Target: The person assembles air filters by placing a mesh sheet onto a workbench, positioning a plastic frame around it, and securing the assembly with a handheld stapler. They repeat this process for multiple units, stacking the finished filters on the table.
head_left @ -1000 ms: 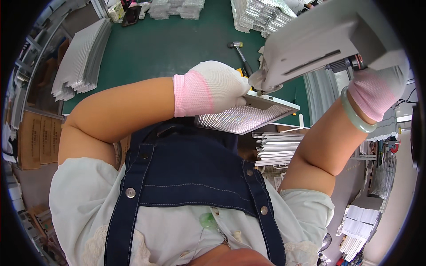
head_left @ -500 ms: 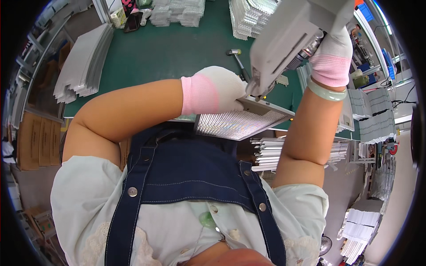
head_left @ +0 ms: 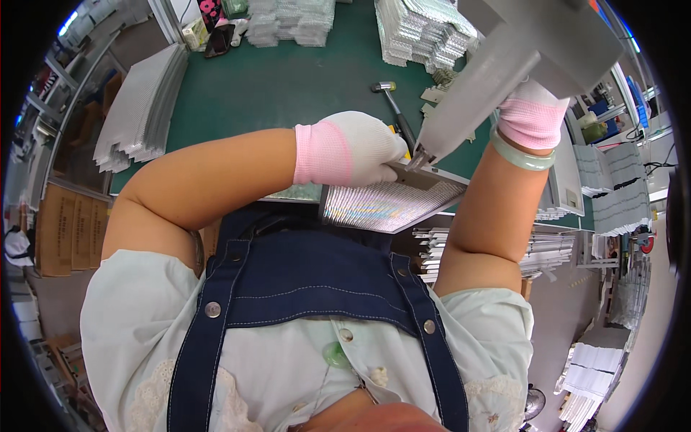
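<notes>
My left hand (head_left: 363,147), in a white glove with a pink cuff, is closed on the near edge of a framed mesh panel (head_left: 389,205). The panel tilts at the table's front edge, its shiny mesh toward me. My right hand (head_left: 534,97), gloved alike, grips a grey tool that looks like a rivet gun (head_left: 482,101); the tool's body hides most of its fingers. The narrow nose of this gun points down at the panel's frame, close beside my left fingertips. Whether the tip touches the frame I cannot tell. Something yellow peeks out behind my left fingers.
A hammer (head_left: 397,115) lies on the green table (head_left: 281,86) behind the panel. Small metal plates (head_left: 433,93) lie near the gun. Stacks of mesh sheets stand at the left (head_left: 140,108) and back (head_left: 414,32). White frame bars (head_left: 435,252) are below, right.
The rivet gun has swung more upright, its body moving right and its fitting out of sight. My right hand has shifted down slightly behind it. My left hand keeps hold of the panel.
</notes>
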The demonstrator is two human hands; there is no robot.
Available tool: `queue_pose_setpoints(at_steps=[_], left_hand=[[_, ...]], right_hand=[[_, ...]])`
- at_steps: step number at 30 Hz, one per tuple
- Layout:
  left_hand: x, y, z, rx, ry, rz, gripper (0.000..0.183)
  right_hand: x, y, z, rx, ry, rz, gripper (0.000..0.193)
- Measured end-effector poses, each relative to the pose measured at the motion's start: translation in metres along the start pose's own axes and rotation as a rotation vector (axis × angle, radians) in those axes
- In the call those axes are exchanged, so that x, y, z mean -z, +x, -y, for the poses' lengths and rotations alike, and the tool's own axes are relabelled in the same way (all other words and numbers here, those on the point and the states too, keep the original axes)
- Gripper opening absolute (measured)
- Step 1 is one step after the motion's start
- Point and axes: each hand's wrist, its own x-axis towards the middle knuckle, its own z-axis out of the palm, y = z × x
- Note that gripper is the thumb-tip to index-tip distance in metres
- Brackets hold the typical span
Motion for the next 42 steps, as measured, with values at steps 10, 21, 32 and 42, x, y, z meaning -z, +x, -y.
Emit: queue_pose_setpoints(at_steps=[10,21,32,42], left_hand=[[0.010,-0.012,-0.010,-0.037,-0.054,0.040,0.026],[0.150,-0.159,-0.026,0.151,0.048,-0.342,0.033],[-0.088,-0.196,0.049,0.278,0.131,-0.122,0.061],[-0.116,-0.164,0.061,0.213,0.158,-0.205,0.069]], right_hand=[[-0.012,-0.010,0.008,-0.077,-0.144,-0.143,0.029],[0.041,0.060,0.092,0.238,-0.534,-0.171,0.028],[0.086,0.070,0.068,0.360,-1.154,-0.374,0.051],[0.099,-0.134,-0.162,-0.530,-1.715,0.372,0.038]])
